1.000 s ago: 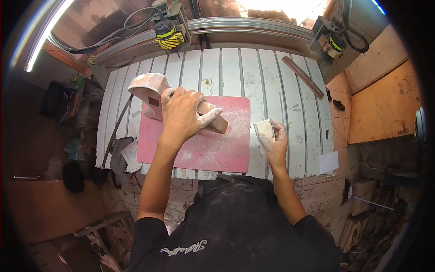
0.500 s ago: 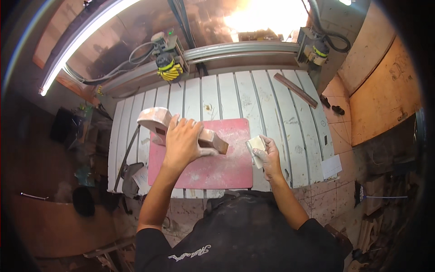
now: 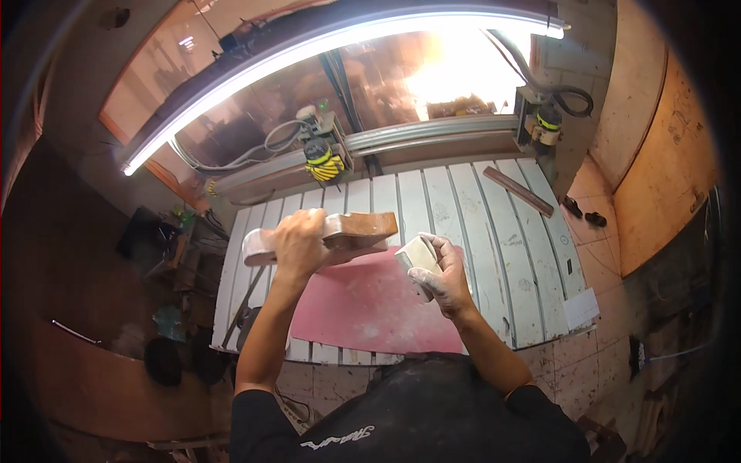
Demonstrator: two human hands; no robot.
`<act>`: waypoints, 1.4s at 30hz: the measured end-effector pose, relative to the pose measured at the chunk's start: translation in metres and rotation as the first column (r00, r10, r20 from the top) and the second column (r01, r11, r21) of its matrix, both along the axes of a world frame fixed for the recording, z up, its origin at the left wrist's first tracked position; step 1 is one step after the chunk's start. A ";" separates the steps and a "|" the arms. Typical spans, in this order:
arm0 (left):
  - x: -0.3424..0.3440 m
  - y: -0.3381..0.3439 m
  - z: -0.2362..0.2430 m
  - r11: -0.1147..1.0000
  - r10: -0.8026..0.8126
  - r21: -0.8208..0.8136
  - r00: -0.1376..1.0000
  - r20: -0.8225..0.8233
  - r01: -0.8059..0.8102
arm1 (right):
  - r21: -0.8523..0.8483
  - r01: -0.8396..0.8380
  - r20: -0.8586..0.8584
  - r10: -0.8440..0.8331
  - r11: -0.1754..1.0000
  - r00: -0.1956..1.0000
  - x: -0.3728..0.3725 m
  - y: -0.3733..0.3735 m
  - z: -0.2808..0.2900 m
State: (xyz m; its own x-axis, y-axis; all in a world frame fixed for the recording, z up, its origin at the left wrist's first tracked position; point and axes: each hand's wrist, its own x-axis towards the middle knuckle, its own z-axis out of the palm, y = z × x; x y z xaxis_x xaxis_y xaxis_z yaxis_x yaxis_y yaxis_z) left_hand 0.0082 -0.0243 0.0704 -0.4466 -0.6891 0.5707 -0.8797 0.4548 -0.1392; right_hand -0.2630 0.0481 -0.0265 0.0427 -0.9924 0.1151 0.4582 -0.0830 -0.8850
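My left hand (image 3: 299, 241) is closed around a shaped wooden piece (image 3: 363, 228), brown at its right end and coated in whitish dust at its rounded left end. The piece is raised above a pink mat (image 3: 370, 309), and my palm hides its middle. To the right of it, my right hand (image 3: 446, 276) grips a pale cream sanding block (image 3: 421, 255) with a greyish side, thumb against its near face. A small gap separates the block from the wood. White dust covers the fingers of my right hand.
The mat lies on a white slatted table (image 3: 494, 255). A dark wooden strip (image 3: 519, 191) rests at its far right, and a paper sheet (image 3: 581, 309) at the right edge. Behind stands a metal rail (image 3: 432, 135) carrying two machine heads. A lit tube lamp (image 3: 340, 54) hangs above.
My left hand has lifted and turned the wooden piece, so its brown side now shows. My right hand has tilted the sanding block and brought it nearer the wood. The view has tipped upward.
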 end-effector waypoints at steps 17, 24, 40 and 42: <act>-0.044 0.092 0.011 0.995 0.096 0.046 0.843 -0.529 -0.084 | -0.643 0.084 -0.513 -0.510 0.761 0.690 0.008 -0.010 0.097; -0.055 0.086 0.013 0.997 0.075 0.067 0.811 -0.580 -0.045 | -0.771 0.022 -0.575 -0.711 0.636 0.404 0.029 -0.027 0.097; -0.063 0.118 0.028 0.937 0.275 0.348 0.637 -0.720 -0.010 | -0.795 -0.021 -0.499 -0.635 0.606 0.590 0.056 0.003 0.125; -0.073 0.121 0.036 0.920 0.285 0.389 0.615 -0.735 0.038 | -0.851 -0.070 -0.421 -0.596 0.521 0.684 0.048 -0.006 0.122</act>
